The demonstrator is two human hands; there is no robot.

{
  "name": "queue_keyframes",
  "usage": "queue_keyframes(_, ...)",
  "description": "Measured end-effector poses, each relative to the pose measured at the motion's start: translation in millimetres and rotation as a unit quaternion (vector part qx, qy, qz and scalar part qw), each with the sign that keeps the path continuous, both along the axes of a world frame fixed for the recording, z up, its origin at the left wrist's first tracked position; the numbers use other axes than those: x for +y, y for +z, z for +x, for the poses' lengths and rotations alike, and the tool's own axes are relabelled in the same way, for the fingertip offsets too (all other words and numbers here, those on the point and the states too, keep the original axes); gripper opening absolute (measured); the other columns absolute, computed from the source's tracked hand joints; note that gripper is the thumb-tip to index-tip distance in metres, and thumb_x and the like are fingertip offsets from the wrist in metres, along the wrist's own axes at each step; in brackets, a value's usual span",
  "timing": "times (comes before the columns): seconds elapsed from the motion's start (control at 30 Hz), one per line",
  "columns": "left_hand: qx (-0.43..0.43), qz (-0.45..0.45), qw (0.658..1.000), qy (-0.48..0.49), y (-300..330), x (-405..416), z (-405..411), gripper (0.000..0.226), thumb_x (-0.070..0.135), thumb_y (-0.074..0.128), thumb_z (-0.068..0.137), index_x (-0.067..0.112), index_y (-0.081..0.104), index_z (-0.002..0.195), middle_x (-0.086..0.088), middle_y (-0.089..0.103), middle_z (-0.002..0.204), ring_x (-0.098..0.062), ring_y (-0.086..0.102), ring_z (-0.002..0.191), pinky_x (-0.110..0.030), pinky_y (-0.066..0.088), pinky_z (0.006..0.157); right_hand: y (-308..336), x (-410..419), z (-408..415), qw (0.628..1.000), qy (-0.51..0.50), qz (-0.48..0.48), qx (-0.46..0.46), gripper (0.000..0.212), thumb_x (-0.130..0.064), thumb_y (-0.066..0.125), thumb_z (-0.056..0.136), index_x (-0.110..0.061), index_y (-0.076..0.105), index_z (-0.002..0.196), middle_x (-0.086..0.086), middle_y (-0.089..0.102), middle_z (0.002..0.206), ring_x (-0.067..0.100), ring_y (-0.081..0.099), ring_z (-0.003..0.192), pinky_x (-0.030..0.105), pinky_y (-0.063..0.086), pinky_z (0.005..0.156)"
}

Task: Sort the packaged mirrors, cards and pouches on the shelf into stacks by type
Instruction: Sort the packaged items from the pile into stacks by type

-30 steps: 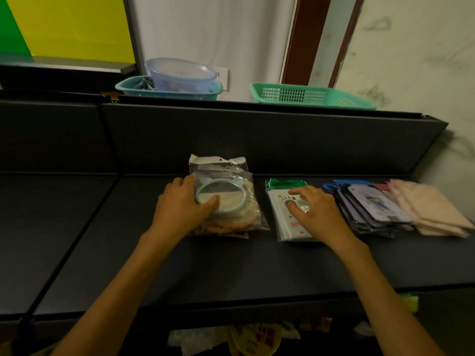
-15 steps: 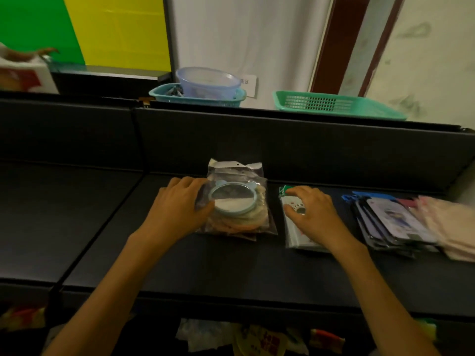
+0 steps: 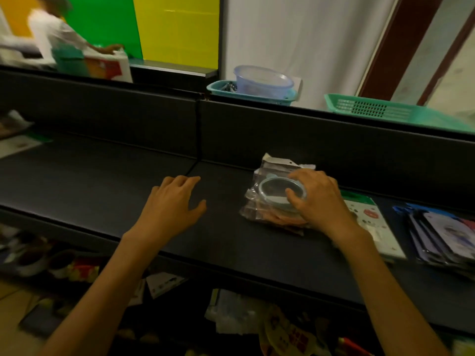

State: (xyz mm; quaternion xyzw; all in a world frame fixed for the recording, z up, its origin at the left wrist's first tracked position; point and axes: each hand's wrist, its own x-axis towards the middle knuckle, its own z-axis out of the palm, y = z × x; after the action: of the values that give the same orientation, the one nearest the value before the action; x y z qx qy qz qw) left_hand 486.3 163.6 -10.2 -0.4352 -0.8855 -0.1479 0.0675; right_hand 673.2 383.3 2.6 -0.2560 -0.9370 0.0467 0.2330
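**A:** Where did the hands sit?

**B:** The right hand lay on top of the stack of packaged mirrors, its fingers curled over the far rim of the round blue-framed mirror on top and the thumb pressed at the near rim, so it gripped the top packet. The left hand was apart from the stack, to its left, fingers spread and relaxed over the bare shelf, holding nothing (whether the palm touched the surface, I could not tell).

**A:** How much room was there to move?

**B:** Left of the mirrors the dark shelf ran open all the way to the frame edge, crossed only by a seam just behind the left hand. The shelf's back wall rose close behind the mirror stack; its front lip passed under both forearms. To the right it was crowded: a stack of white cards with a green header lay just beside the mirrors, partly under the right wrist, and a fanned stack of pouches lay beyond it, cut off by the frame edge.

**A:** Counts?

**B:** Three stacks in view, one of each type. One mirror showed plainly on top, with pinkish packets under it whose number I could not tell. Behind the wall stood two teal baskets, the left one carrying one clear plastic tub.
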Motion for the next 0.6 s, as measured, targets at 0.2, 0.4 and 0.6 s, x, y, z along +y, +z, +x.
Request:
queue_keyframes(0.2, -0.002, -0.01, 1.0, 0.012, -3, -65, -53, 0.064, 0.046, 0.047, 0.093, 0.023, 0.025, 0.149, -0.002, 0.038, 0.147, -0.026, 0.033, 0.133, -0.041, 0.034, 0.102, -10, -67, -63, 0.999, 0.023, -0.03, -0.018, 0.043, -0.038, 0.056, 0.09, -0.024, 0.05, 0.13, 0.0, 0.05, 0.136, 0.017, 0.041, 0.128, 0.032, 0.024, 0.108)
queue_keyframes(0.4, 0.0, -0.031, 0.999, 0.026, -12, -152, -129, 0.065, 0.049, 0.047, 0.092, 0.024, 0.025, 0.148, -0.001, 0.039, 0.146, -0.026, 0.034, 0.132, -0.042, 0.037, 0.102, -30, -159, -147, 0.998, 0.046, -0.032, -0.038, 0.043, -0.04, 0.053, 0.091, -0.023, 0.051, 0.13, -0.003, 0.05, 0.136, 0.018, 0.043, 0.126, 0.032, 0.026, 0.105)
queue_keyframes(0.6, -0.002, -0.023, 0.999, 0.039, -13, -236, -198, 0.066, 0.048, 0.049, 0.092, 0.022, 0.026, 0.148, -0.002, 0.039, 0.145, -0.027, 0.034, 0.132, -0.044, 0.037, 0.103, -30, -234, -238, 0.994, 0.086, -0.036, -0.065, 0.046, -0.043, 0.05, 0.092, -0.024, 0.046, 0.134, -0.005, 0.043, 0.142, 0.015, 0.037, 0.13, 0.031, 0.023, 0.108)
